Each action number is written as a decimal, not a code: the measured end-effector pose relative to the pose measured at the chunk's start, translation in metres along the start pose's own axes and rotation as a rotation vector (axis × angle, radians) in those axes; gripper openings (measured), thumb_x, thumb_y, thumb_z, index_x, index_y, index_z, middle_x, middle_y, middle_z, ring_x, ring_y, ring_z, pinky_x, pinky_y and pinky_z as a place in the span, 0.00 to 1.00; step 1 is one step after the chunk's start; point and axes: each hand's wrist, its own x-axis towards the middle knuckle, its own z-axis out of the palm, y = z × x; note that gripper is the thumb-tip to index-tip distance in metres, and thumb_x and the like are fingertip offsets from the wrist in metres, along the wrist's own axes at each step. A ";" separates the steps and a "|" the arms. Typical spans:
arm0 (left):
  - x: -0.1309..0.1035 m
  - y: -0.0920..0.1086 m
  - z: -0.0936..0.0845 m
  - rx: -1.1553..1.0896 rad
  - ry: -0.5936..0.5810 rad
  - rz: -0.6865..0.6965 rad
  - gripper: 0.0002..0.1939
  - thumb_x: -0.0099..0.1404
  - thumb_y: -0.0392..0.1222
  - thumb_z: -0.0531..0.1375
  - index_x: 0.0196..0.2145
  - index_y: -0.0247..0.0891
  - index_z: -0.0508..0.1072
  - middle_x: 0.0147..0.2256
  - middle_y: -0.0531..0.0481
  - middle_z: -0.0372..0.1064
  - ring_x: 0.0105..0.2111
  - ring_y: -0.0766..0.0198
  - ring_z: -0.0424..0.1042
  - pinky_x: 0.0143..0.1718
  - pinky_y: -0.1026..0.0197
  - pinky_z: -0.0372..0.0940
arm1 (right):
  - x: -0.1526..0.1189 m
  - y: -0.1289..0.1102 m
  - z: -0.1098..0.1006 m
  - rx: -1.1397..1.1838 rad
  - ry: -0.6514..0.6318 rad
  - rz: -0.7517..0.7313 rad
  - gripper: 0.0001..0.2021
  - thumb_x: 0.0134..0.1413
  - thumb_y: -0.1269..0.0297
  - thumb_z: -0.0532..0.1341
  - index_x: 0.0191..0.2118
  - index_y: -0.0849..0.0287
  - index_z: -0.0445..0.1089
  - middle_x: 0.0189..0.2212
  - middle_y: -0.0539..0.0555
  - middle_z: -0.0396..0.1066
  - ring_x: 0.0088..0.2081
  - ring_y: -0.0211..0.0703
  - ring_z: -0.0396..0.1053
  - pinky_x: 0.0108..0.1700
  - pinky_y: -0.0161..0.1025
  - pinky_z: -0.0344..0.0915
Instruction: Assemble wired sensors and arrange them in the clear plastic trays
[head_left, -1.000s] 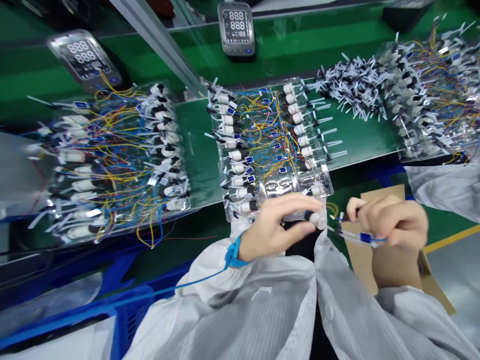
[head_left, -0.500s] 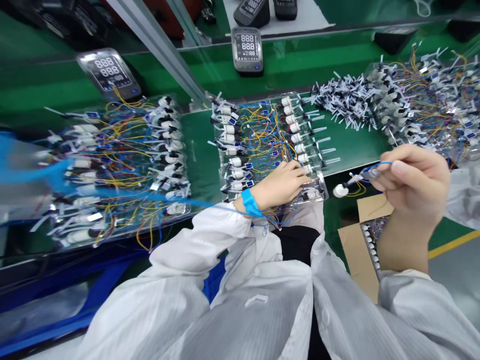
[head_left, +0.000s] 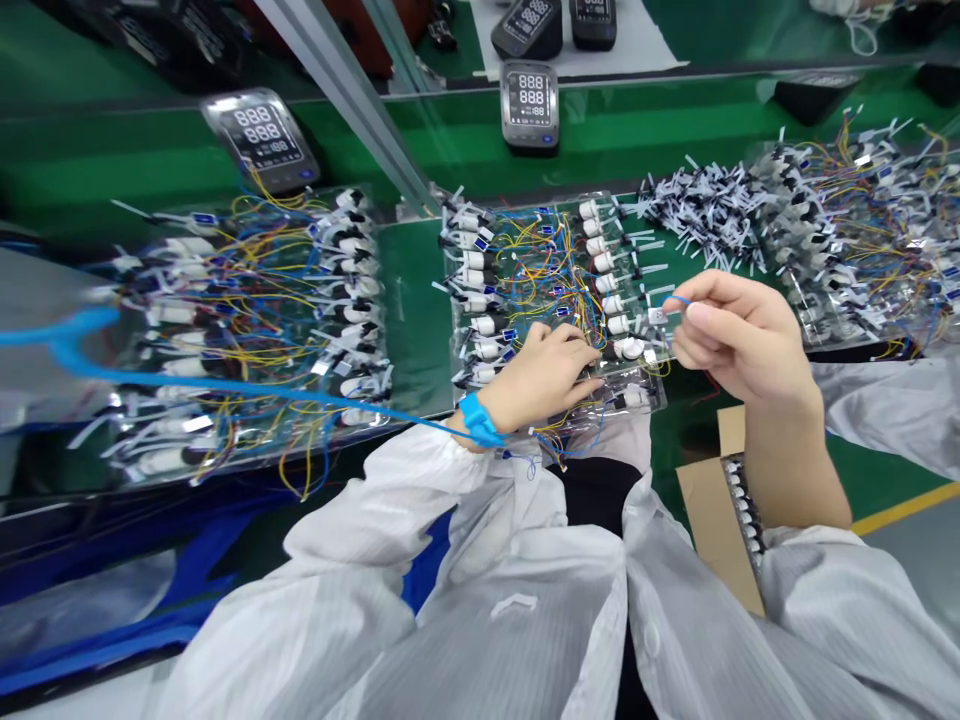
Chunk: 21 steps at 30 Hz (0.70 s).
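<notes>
My left hand [head_left: 541, 372] lies with fingers spread over the lower part of the middle clear plastic tray [head_left: 661, 393], touching the wired parts there. A blue wrist strap [head_left: 478, 420] with a long blue cord [head_left: 247, 386] is on that wrist. My right hand [head_left: 742, 335] is closed in a pinch on a thin blue wire [head_left: 678, 299] at the tray's right edge. Beside those fingers is a small white tag [head_left: 657, 315], and a white round-ended part [head_left: 631, 348] is just left of them; its link to the wire is partly hidden.
Another tray of wired white cylinders [head_left: 352, 283] lies left, and more wired parts [head_left: 847, 240] lie right. A heap of black parts with white strips [head_left: 701, 205] is between. Display units [head_left: 529, 105] stand behind. An open carton [head_left: 712, 520] is below right.
My right hand has moved left, carrying the wire and white part from beyond the tray to its right edge. My left hand has shifted slightly left, its fingers spreading.
</notes>
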 end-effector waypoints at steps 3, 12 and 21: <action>-0.006 0.026 -0.013 -0.267 0.250 -0.062 0.16 0.74 0.50 0.63 0.51 0.36 0.74 0.49 0.40 0.77 0.52 0.50 0.72 0.54 0.46 0.62 | -0.004 -0.008 0.017 0.114 -0.013 0.002 0.15 0.62 0.60 0.68 0.51 0.57 0.70 0.25 0.44 0.62 0.22 0.34 0.59 0.26 0.37 0.66; -0.012 0.072 -0.027 -1.110 0.272 -0.033 0.09 0.77 0.47 0.59 0.44 0.38 0.74 0.37 0.47 0.76 0.37 0.62 0.75 0.39 0.59 0.70 | -0.020 -0.012 0.031 0.209 0.002 0.048 0.22 0.55 0.65 0.68 0.56 0.55 0.68 0.35 0.51 0.73 0.36 0.45 0.76 0.42 0.48 0.78; -0.014 0.053 -0.062 -1.095 0.315 -0.048 0.12 0.74 0.47 0.61 0.38 0.38 0.79 0.28 0.51 0.68 0.23 0.68 0.60 0.24 0.62 0.57 | -0.044 0.026 -0.006 0.318 0.259 0.153 0.17 0.47 0.69 0.69 0.43 0.53 0.68 0.33 0.49 0.74 0.37 0.46 0.77 0.50 0.53 0.80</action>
